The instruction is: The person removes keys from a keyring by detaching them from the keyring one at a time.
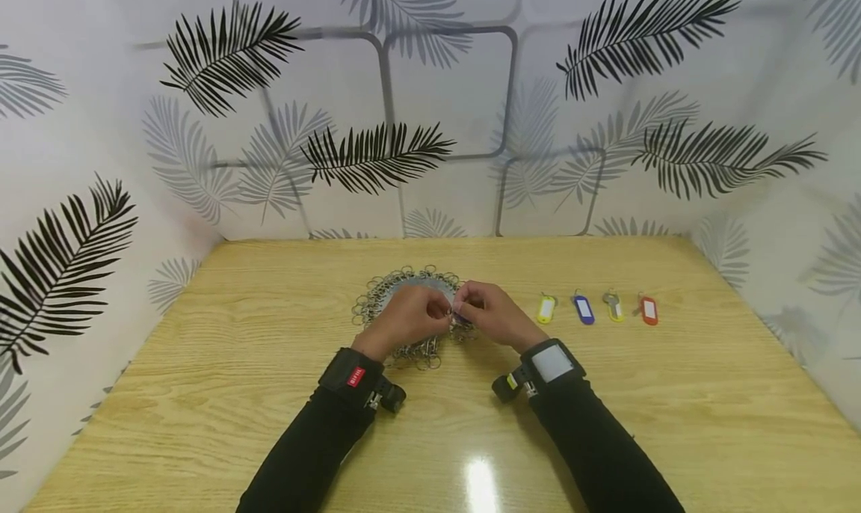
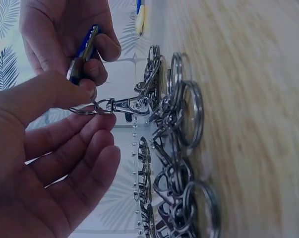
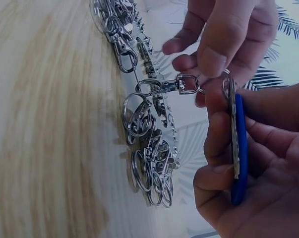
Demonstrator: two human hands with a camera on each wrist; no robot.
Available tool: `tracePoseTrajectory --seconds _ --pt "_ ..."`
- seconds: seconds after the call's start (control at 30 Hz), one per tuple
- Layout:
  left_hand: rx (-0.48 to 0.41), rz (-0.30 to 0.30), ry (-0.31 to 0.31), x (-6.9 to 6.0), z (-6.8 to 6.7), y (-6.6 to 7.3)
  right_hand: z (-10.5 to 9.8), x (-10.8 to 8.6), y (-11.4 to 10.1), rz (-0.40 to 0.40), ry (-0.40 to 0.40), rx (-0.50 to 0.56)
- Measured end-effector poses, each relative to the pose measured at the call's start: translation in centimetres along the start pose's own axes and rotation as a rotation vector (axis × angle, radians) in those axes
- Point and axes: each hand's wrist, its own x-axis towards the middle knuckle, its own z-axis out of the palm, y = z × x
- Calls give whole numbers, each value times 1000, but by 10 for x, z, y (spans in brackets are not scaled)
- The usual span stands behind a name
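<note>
Above the right edge of a round grey metal disc (image 1: 430, 279) hung with several swivel clasps and rings, both hands meet. My left hand (image 1: 412, 315) pinches the ring (image 2: 79, 110) of one swivel clasp (image 2: 125, 105) between thumb and fingers, its other fingers loosely bent. That clasp still hooks onto the disc's edge. In my right hand (image 1: 496, 312) are a blue key tag (image 3: 241, 148) and a silver key (image 3: 233, 124), gripped between thumb and curled fingers. The key's ring end lies against the clasp's ring; whether they are linked I cannot tell.
Right of the hands, a yellow tag (image 1: 546, 309), a blue tag (image 1: 583, 309), another yellow tag with a key (image 1: 613, 306) and a red tag (image 1: 649, 310) lie in a row on the wooden table (image 1: 222, 393). A leaf-patterned wall (image 1: 444, 199) stands behind.
</note>
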Motion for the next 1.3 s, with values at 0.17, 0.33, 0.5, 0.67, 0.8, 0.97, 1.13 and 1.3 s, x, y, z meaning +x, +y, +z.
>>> tracePoseTrajectory --seconds 0.17,0.33,0.5,0.67,0.8,0.97,1.13,1.3 --pt "3 9 -23 1 1 0 1 0 1 19 43 -62" --pt "-16 -37 -71 1 1 1 0 -1 3 16 37 -61" --pt "10 -50 -101 0 0 0 -1 -1 3 -1 -19 7" --pt "35 -48 -74 0 0 -1 -1 0 1 -2 -25 9" --pt "66 -14 -58 0 1 0 0 0 2 14 -4 -18" --pt "24 -18 -80 -1 1 -1 1 -2 2 29 5 -26" --pt "-17 1 -91 -1 -1 -1 -2 -9 -18 16 -14 -13" --pt "-38 34 -52 1 -3 2 -5 -11 -29 -15 -16 -33"
